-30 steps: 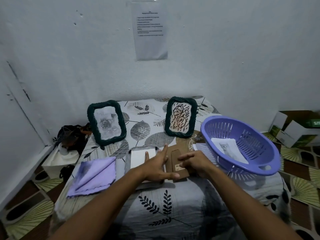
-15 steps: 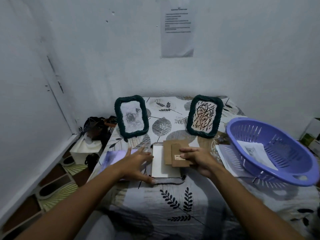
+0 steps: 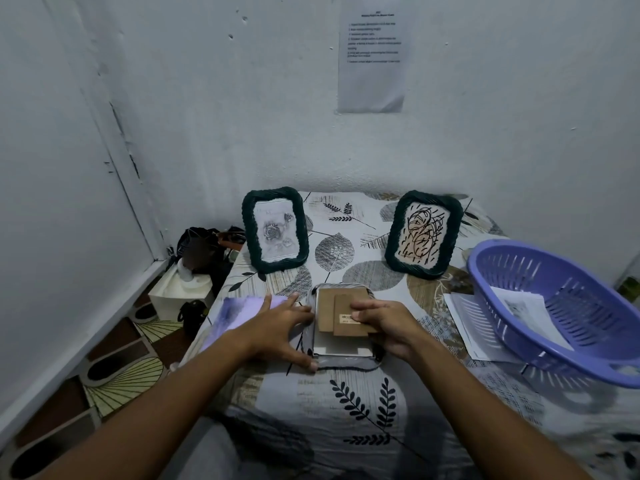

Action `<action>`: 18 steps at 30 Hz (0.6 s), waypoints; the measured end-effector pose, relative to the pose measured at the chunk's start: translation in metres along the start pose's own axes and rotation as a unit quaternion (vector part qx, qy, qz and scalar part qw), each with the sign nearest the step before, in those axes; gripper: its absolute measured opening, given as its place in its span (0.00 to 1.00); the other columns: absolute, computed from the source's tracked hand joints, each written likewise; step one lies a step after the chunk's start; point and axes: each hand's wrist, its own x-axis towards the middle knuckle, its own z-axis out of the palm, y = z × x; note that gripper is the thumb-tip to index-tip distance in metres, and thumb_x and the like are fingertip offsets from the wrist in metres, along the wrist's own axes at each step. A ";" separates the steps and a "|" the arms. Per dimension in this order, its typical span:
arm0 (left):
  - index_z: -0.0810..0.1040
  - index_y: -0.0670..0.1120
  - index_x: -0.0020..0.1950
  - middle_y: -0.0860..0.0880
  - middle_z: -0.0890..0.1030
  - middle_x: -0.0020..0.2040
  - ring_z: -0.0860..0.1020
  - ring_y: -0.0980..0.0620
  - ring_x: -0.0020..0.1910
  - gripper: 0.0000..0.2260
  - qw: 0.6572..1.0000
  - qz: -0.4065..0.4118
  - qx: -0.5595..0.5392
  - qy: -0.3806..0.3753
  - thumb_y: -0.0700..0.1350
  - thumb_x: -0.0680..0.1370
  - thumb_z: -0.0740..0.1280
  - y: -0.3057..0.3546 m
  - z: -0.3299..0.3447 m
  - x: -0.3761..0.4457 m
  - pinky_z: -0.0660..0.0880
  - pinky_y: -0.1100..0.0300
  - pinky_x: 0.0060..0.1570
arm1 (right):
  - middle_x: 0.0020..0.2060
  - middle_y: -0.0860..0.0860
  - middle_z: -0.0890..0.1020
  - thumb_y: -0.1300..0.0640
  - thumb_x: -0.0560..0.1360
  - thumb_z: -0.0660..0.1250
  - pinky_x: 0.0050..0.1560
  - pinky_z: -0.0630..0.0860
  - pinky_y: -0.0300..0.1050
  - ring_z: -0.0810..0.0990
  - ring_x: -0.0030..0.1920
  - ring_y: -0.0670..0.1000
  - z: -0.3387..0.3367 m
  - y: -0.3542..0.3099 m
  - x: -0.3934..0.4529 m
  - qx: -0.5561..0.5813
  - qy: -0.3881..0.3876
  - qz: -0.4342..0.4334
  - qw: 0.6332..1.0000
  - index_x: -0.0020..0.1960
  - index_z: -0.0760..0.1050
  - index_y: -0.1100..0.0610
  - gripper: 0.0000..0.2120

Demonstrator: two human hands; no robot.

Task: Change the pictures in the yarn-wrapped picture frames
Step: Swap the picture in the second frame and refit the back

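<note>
A leaf-printed cloth [image 3: 363, 403] is spread over the table, and on its right a perforated lilac plastic basket [image 3: 561, 306] is set, with printed sheets [image 3: 526, 306] inside. Two dark green yarn-wrapped frames [image 3: 275, 233] [image 3: 423, 233] (rounded rectangles) are stood upright at the back. A face-down frame [image 3: 343, 356] is steadied by the left hand [image 3: 277, 332], fingers spread, while its brown cardboard backing [image 3: 341, 313] is pinched by the right hand [image 3: 388, 329].

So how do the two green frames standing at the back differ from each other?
The left frame holds a pale grey drawing of roses; the right frame holds black scribbled lines on a tan ground. The left frame stands near the table's left edge, the right frame nearer the purple basket. Both stand upright, dark green, yarn-wrapped, with rounded corners.
</note>
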 end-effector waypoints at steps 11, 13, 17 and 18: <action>0.61 0.49 0.76 0.52 0.56 0.78 0.43 0.53 0.78 0.45 1.000 -0.023 -0.005 0.000 0.70 0.66 0.69 0.004 -0.001 -0.001 0.31 0.43 0.71 | 0.38 0.58 0.82 0.76 0.70 0.66 0.27 0.76 0.36 0.81 0.33 0.49 0.002 0.005 0.004 0.003 0.000 0.009 1.000 0.52 0.79 0.67 0.12; 0.61 0.50 0.76 0.52 0.56 0.78 0.43 0.54 0.78 0.44 1.000 -0.024 -0.007 0.001 0.70 0.66 0.68 0.004 -0.002 0.000 0.32 0.43 0.72 | 0.38 0.58 0.82 0.75 0.70 0.66 0.27 0.76 0.37 0.81 0.33 0.49 0.002 0.006 0.005 0.000 0.001 0.010 1.000 0.52 0.79 0.66 0.12; 0.62 0.49 0.76 0.52 0.58 0.78 0.44 0.54 0.78 0.44 1.000 -0.026 -0.017 0.001 0.70 0.67 0.68 0.005 -0.004 -0.001 0.33 0.44 0.71 | 0.38 0.58 0.82 0.75 0.70 0.67 0.28 0.77 0.38 0.82 0.33 0.50 0.000 0.007 0.007 0.003 0.003 0.011 1.000 0.52 0.79 0.66 0.12; 0.62 0.48 0.76 0.52 0.58 0.78 0.45 0.54 0.78 0.44 0.999 -0.028 -0.021 0.001 0.69 0.67 0.68 0.006 -0.005 -0.002 0.33 0.44 0.71 | 0.39 0.58 0.82 0.75 0.70 0.67 0.29 0.78 0.39 0.82 0.34 0.50 0.000 0.007 0.007 0.002 0.003 0.011 1.000 0.52 0.79 0.66 0.13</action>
